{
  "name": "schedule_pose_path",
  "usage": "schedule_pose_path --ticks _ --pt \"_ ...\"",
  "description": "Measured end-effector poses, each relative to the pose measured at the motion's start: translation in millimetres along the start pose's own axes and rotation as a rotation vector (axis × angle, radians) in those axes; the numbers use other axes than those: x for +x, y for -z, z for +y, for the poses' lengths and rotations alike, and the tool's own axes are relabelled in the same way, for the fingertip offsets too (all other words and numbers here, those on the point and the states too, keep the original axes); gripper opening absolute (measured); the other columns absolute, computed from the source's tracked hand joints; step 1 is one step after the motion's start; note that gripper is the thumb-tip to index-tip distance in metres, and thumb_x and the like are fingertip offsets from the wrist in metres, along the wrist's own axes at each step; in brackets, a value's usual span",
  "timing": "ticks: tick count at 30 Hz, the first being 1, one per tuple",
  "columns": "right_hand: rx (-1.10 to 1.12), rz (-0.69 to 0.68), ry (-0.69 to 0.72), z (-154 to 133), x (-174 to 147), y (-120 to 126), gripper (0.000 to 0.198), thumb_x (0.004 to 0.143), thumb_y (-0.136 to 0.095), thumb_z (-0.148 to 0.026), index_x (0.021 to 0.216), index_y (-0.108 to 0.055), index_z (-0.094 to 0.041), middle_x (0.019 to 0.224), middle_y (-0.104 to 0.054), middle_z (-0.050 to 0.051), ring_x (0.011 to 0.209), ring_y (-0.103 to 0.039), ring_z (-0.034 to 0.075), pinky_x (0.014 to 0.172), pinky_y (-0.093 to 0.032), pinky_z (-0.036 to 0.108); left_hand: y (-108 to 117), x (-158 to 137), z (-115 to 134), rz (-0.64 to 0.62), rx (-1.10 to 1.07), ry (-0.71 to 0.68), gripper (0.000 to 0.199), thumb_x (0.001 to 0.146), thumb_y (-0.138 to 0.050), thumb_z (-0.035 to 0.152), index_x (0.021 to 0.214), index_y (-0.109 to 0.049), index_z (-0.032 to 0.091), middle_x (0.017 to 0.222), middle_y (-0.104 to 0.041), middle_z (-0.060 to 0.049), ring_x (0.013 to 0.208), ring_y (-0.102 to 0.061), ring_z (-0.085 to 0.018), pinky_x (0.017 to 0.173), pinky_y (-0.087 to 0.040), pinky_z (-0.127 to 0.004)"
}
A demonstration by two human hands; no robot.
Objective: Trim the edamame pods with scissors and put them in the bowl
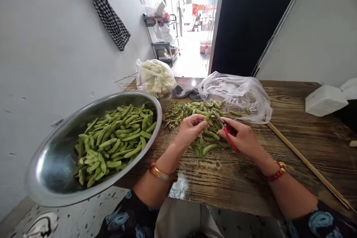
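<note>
At the table [228, 180], left hand [190, 130] pinches pod [207, 117], right hand [243, 137] grips partly hidden scissors [231, 141].

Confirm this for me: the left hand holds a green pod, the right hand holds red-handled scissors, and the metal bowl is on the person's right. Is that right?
Not quite: the head view shows the metal bowl on the person's left. The left hand does hold a green pod, the right hand red-handled scissors.
</note>
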State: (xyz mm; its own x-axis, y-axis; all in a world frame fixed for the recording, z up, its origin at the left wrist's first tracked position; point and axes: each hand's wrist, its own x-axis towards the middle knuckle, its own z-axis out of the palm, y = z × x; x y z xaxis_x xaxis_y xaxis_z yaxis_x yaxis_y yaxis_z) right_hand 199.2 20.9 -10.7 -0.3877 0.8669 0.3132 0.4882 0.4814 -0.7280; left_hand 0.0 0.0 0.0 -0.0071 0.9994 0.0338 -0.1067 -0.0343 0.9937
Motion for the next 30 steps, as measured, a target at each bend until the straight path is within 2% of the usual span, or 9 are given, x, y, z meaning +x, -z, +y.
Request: schedule_pose_path --ticks 4,8,14,23,30 --pt "-0.025 -0.081 0.036 -2 2 5 0.047 0.081 -0.065 -0.043 0.120 -0.063 -0.017 0.077 -0.064 0.001 0.065 -0.057 0.015 0.064 -0.047 0.028 -3 1 1 -0.001 0.025 -0.001 0.030 0.071 -0.073 0.034 0.088 -0.063 0.012 0.070 -0.067 -0.003 0.047 -0.047 -0.005 0.046 -0.036 -0.017" --pt "-0.018 -0.116 0.047 -7 1 2 0.047 0.080 -0.067 -0.040 0.121 -0.062 -0.018 0.079 -0.063 0.001 0.067 -0.057 0.015 0.065 -0.047 0.028 -4 0 3 -0.079 0.087 -0.012 0.027 0.072 -0.073 0.034 0.084 -0.065 0.012 0.069 -0.065 -0.001 0.051 -0.048 -0.006 0.048 -0.039 -0.018" --pt "0.007 -0.086 0.084 -9 -1 -4 0.049 0.078 -0.070 -0.039 0.121 -0.060 -0.017 0.086 -0.064 0.003 0.071 -0.057 0.016 0.068 -0.048 0.029 -5 -2 -3 -0.131 0.197 -0.036 0.026 0.074 -0.070 0.035 0.088 -0.068 0.013 0.071 -0.064 -0.001 0.051 -0.050 -0.006 0.049 -0.040 -0.019" --pt "-0.058 -0.108 0.134 -4 0 -5 0.043 0.083 -0.065 -0.039 0.118 -0.063 -0.015 0.090 -0.068 0.007 0.078 -0.061 0.019 0.072 -0.048 0.030 -4 -1 -2 -0.151 0.276 -0.036 0.025 0.076 -0.067 0.036 0.073 -0.063 0.012 0.064 -0.060 0.000 0.047 -0.047 -0.005 0.046 -0.035 -0.018" --pt "-0.073 -0.164 0.159 -6 2 1 0.033 0.085 -0.063 -0.039 0.107 -0.066 -0.016 0.077 -0.066 0.004 0.068 -0.057 0.016 0.064 -0.042 0.026 -1 0 0 -0.161 0.322 -0.022 0.026 0.077 -0.067 0.038 0.076 -0.063 0.012 0.065 -0.061 0.000 0.047 -0.047 -0.005 0.046 -0.035 -0.018"
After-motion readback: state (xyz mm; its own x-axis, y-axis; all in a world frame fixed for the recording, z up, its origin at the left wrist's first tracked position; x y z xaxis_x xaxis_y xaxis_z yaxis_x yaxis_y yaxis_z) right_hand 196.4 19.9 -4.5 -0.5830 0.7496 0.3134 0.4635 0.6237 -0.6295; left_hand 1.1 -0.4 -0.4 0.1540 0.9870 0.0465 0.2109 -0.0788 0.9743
